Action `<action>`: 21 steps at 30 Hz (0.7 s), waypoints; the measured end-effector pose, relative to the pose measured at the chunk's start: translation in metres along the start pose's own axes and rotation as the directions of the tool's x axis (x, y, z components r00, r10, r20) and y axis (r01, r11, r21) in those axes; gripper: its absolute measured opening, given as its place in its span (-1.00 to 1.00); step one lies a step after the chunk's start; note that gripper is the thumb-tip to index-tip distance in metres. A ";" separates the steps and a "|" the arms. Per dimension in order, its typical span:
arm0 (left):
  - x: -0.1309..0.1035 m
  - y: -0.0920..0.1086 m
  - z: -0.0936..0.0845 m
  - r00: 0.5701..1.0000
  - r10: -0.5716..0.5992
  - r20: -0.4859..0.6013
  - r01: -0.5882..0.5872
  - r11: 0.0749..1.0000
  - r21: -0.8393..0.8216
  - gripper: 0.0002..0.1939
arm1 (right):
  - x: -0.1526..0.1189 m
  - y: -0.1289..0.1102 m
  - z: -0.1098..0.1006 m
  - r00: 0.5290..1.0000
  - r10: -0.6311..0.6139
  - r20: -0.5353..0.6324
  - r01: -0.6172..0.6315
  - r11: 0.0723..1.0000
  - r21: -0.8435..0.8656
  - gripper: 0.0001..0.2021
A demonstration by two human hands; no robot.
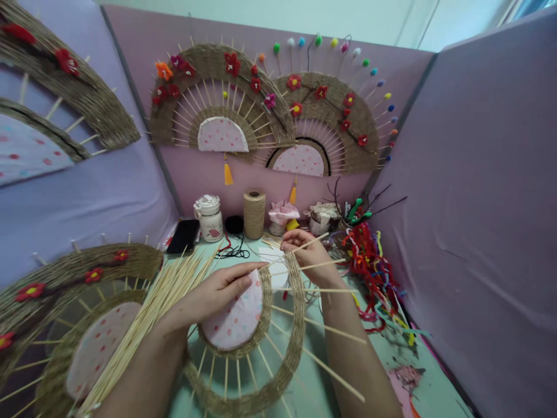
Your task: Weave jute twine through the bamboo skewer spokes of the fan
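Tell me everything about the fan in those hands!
The woven fan is a half circle: a pale pink, red-spotted centre, like cloth, inside two brown bands that look like cord. Thin pale sticks join them, poking past the outer band. It bulges toward the picture's lower right, over the green table. The left hand holds the centre; the right hand is at the outer band's upper end.

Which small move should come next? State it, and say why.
Probably add another row at the outer band, starting from its upper end: the right hand has its fingers curled there, bare stick ends jut beyond the band, and the left hand rests on the patterned cloth.
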State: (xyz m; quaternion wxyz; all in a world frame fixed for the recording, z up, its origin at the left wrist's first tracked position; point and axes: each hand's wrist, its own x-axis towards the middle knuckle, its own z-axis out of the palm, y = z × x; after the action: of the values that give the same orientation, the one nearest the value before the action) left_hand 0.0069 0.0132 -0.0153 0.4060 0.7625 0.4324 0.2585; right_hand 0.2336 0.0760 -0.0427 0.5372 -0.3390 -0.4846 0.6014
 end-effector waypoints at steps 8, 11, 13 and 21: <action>0.008 -0.012 0.009 0.958 -0.146 -0.248 0.086 0.968 -0.235 -0.48 | -0.005 -0.012 0.001 1.000 0.002 -0.027 -0.003 1.000 -0.022 -0.85; 0.013 -0.018 0.016 0.947 -0.178 -0.269 0.091 0.947 -0.307 -0.49 | -0.006 -0.016 -0.005 0.999 0.038 0.017 -0.039 0.998 0.051 -0.80; 0.015 -0.019 0.020 0.941 -0.197 -0.277 0.102 0.941 -0.321 -0.50 | -0.007 -0.019 -0.009 0.996 0.062 0.064 -0.069 0.992 0.110 -0.75; 0.018 -0.018 0.032 0.936 -0.296 -0.193 0.184 0.875 -0.447 -0.49 | -0.011 -0.021 -0.010 0.995 0.085 0.049 -0.086 0.996 0.011 -0.73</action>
State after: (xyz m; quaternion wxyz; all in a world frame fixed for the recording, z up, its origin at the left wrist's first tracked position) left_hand 0.0314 0.0212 -0.0464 0.5311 0.5566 0.5067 0.3891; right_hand 0.2520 0.0669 -0.0271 0.5014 -0.3412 -0.4784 0.6351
